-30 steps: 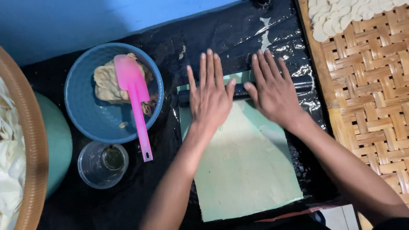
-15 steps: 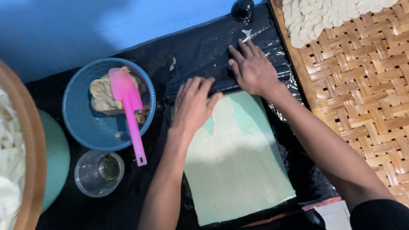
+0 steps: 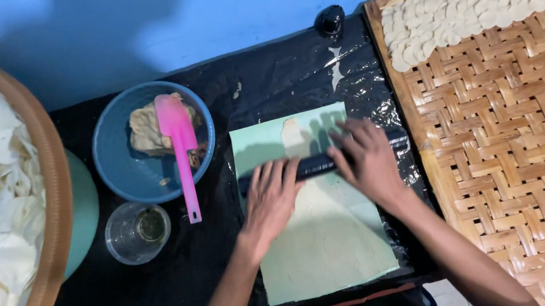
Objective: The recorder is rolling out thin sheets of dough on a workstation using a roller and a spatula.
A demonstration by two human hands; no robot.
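My left hand point(image 3: 274, 197) and right hand point(image 3: 364, 160) lie flat, fingers spread, pressing on the dark rolling pin point(image 3: 314, 164) across the pale green sheet point(image 3: 328, 244) at mid-frame. The pin looks stiff and smooth, best pushed under the palms; the sheet seems thin, soft and easily torn. My hands hide the pin's middle, and what lies beneath the sheet I cannot tell.

Black plastic-covered surface point(image 3: 293, 76), bearing pale green sheet point(image 3: 329, 250), blue bowl point(image 3: 122, 175), clear glass point(image 3: 137, 232), woven bamboo tray point(image 3: 506, 157)
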